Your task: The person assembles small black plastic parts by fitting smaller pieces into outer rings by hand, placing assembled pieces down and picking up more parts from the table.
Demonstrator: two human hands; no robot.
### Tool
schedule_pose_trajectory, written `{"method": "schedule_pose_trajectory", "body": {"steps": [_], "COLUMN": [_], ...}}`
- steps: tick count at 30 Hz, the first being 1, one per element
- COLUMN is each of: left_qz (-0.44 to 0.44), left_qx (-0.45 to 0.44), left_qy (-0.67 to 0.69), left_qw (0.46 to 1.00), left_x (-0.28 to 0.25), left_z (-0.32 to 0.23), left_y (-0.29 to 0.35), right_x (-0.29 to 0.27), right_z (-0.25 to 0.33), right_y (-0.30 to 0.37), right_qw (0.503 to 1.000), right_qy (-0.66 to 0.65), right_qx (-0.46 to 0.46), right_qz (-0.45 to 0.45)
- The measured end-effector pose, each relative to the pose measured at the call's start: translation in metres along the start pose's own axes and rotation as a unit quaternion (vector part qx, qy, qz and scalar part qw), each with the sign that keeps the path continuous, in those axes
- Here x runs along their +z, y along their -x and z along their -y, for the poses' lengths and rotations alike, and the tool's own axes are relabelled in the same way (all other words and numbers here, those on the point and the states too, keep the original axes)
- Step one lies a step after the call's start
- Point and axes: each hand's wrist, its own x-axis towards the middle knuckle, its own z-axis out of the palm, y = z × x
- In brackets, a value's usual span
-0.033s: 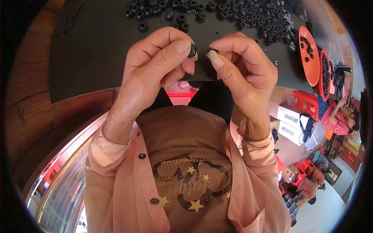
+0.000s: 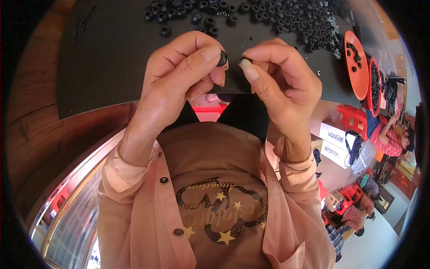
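Observation:
Between the thumb and fingers of my left hand [image 2: 172, 78] is a small black hollow plastic shell [image 2: 222, 58], rounded like the body of a cord lock. Across a narrow gap, my right hand [image 2: 286, 85] pinches a tiny black piece [image 2: 245, 58], mostly covered by the thumb and fingertip. Its kind cannot be made out. Both hands are raised over the near edge of the dark tabletop [image 2: 103, 76], and the two parts do not touch. Beyond them lies a spread of similar black shells [image 2: 273, 20].
Small metal springs [image 2: 333, 31] lie along the pile's right side. An orange dish [image 2: 358, 83] with a few black pieces stands at the table's right edge, beside a red bowl [image 2: 371, 101] full of black parts. Farther right are a red stool [image 2: 345, 117], a white box [image 2: 333, 145] and seated people.
My right hand has shifted very slightly to the right, still pinching the tiny black piece. My left hand and its shell have stayed in place.

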Motion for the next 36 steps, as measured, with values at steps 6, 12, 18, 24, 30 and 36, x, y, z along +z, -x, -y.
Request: {"method": "schedule_pose_trajectory", "body": {"steps": [6, 12, 18, 24, 30, 36], "left_qz": [0.014, 0.022, 0.019, 0.031, 0.038, 0.035], "left_qx": [-0.013, -0.025, -0.047, -0.049, -0.051, -0.058], "left_qy": [0.02, 0.041, 0.049, 0.061, 0.086, 0.081], "left_qw": [1.0, 0.999, 0.998, 0.996, 0.994, 0.994], "left_x": [-0.002, -0.003, -0.003, -0.004, -0.006, -0.006], "left_z": [-0.001, -0.003, -0.004, -0.006, -0.003, -0.004], "left_y": [-0.001, 0.001, 0.002, 0.0, -0.001, 0.002], "right_x": [0.007, 0.011, 0.012, 0.013, 0.015, 0.018], "right_z": [0.0, 0.004, 0.009, 0.004, 0.005, 0.005], "right_y": [-0.005, -0.009, -0.011, -0.014, -0.007, -0.006], "right_qw": [0.994, 0.989, 0.983, 0.96, 0.958, 0.983], "right_qy": [0.025, 0.038, 0.088, 0.167, 0.192, 0.106], "right_qx": [-0.102, -0.14, -0.156, -0.223, -0.212, -0.151], "right_qz": [0.006, 0.027, 0.031, 0.013, 0.013, 0.008]}}
